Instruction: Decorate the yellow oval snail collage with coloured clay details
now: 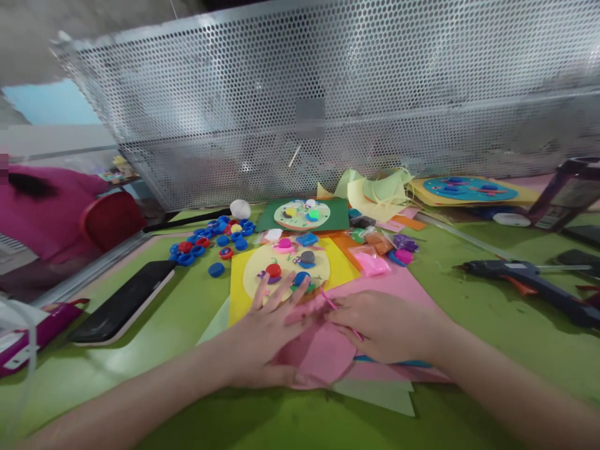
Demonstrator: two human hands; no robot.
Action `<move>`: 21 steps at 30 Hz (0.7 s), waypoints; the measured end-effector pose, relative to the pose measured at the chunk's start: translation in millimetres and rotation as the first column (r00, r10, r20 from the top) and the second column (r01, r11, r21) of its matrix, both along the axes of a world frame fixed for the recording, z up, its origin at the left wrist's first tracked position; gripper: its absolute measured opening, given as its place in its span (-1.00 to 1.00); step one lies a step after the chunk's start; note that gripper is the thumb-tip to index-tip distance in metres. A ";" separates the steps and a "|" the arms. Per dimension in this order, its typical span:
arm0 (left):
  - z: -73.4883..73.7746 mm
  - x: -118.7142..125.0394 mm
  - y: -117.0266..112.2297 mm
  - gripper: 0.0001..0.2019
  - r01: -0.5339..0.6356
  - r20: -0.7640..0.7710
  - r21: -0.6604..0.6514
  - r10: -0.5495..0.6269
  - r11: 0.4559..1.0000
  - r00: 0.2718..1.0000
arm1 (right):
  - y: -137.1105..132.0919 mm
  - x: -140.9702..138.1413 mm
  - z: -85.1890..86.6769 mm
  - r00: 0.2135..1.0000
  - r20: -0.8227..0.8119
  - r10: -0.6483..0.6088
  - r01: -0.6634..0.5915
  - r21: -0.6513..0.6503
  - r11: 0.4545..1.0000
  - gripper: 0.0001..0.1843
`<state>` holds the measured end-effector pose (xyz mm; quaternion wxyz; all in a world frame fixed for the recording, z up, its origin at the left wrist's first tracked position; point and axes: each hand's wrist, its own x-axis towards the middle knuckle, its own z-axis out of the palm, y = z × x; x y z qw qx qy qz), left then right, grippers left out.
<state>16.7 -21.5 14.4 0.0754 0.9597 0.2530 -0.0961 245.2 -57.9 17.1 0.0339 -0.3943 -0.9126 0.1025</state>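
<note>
Bag (363,251) with pink contents (374,265), left hand (265,334) spread, right hand (382,322) gripping stick (329,300)

A rounded piece of pink paper (323,357) lying flat, partly covered, a slim bright-pink stick (329,300) pinched at a slant above it, just beyond, a yellow sheet (240,270) bearing a cream disc (253,261) with red, blue, grey and pink caps (273,270)
</note>
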 end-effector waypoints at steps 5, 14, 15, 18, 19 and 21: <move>2.9 -5.4 -11.1 -0.27 -0.076 0.021 0.107 0.074 0.991 0.997 | -1.3 1.5 -1.3 0.999 -0.042 0.008 -0.008 -0.003 1.000 -0.70; 3.3 -8.0 -11.5 -0.23 0.015 0.009 0.028 -0.016 0.999 1.000 | -0.5 1.1 -3.0 0.999 -0.044 0.004 -0.004 -0.003 1.000 -0.73; 2.7 -4.4 -7.0 -0.23 0.016 0.011 0.029 -0.016 0.999 1.000 | -0.6 1.3 -3.0 0.999 -0.041 0.001 -0.001 -0.007 1.000 -0.73; 5.0 -0.6 2.1 -0.26 -0.033 0.026 0.081 0.031 0.996 0.999 | -1.1 2.0 -3.1 0.999 -0.039 0.006 -0.006 -0.013 1.000 -0.72; 6.5 -2.2 2.7 -0.28 -0.046 0.025 0.099 0.044 0.994 0.999 | -1.2 2.2 -3.2 0.999 -0.044 0.010 -0.011 -0.011 1.000 -0.71; 9.0 -9.2 -0.2 -0.30 -0.057 0.019 0.132 0.055 0.990 0.998 | -1.3 2.3 -3.2 0.998 -0.058 0.012 -0.012 -0.010 1.000 -0.70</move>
